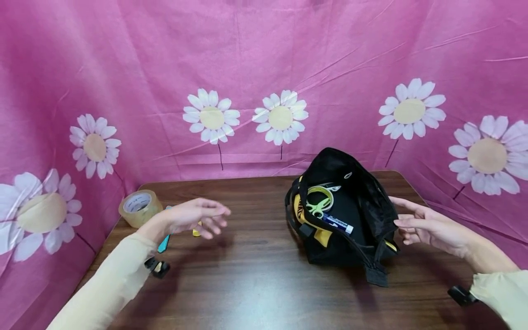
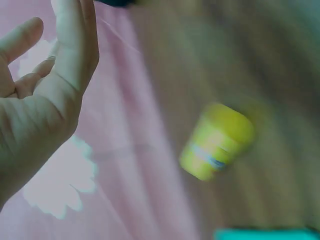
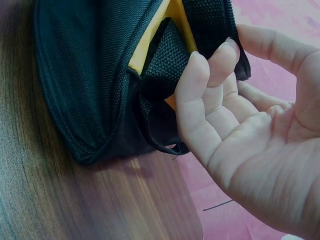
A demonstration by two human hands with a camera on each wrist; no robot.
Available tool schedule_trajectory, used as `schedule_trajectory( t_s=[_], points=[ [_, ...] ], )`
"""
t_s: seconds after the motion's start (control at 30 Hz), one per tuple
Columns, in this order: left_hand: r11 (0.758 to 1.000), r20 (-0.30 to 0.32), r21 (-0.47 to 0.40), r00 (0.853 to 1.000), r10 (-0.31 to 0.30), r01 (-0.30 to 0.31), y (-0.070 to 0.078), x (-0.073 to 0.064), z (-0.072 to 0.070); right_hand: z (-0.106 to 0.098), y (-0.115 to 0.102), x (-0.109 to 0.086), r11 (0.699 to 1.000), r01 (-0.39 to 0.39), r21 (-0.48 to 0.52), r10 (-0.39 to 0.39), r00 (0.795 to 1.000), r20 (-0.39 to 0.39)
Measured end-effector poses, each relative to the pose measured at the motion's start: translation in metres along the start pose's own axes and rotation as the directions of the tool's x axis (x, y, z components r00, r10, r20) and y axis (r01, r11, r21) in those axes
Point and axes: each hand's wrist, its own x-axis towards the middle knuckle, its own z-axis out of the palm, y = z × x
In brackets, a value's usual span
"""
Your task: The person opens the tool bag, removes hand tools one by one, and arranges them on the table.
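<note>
A black and yellow tool bag [image 1: 350, 250] stands with its mouth wide on the right half of the table. My right hand [image 1: 437, 229] grips the bag's right rim, fingers curled at its edge. Inside lie green-handled scissors [image 1: 326, 205], a yellow-rimmed roll of tape [image 1: 310, 190] and a blue and white tube [image 1: 339, 223]. My left hand [image 1: 194, 217] hovers over the left side with fingers loosely spread, holding nothing. Under it is a small yellow tub [image 2: 217, 142], blurred in the left wrist view and mostly hidden in the head view. A turquoise strip-like object [image 1: 163, 244] lies partly beneath the left wrist.
A wide roll of clear packing tape [image 1: 140, 208] sits at the table's back left corner. The brown wooden table [image 1: 255, 284] is bounded behind and at the sides by a pink curtain [image 1: 247, 55] with daisies.
</note>
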Motion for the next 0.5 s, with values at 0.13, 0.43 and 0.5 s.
schedule_trajectory(
  t_s=[0.13,0.43,0.5],
  points=[
    [0.996,0.080,0.054,0.995,0.063,-0.067,0.056,0.023,0.028,0.001,-0.001,-0.001,1.000,-0.004,-0.011,0.004,1.000,-0.010],
    [0.965,0.233,0.130,0.953,0.194,-0.229,0.163,0.063,0.099,0.012,-0.019,0.007,0.993,-0.027,-0.118,0.015,0.995,-0.102],
    [0.966,0.226,0.115,0.953,0.203,-0.233,0.178,0.073,0.113,0.014,-0.023,0.008,0.993,-0.022,-0.118,0.011,0.995,-0.095]
  ],
)
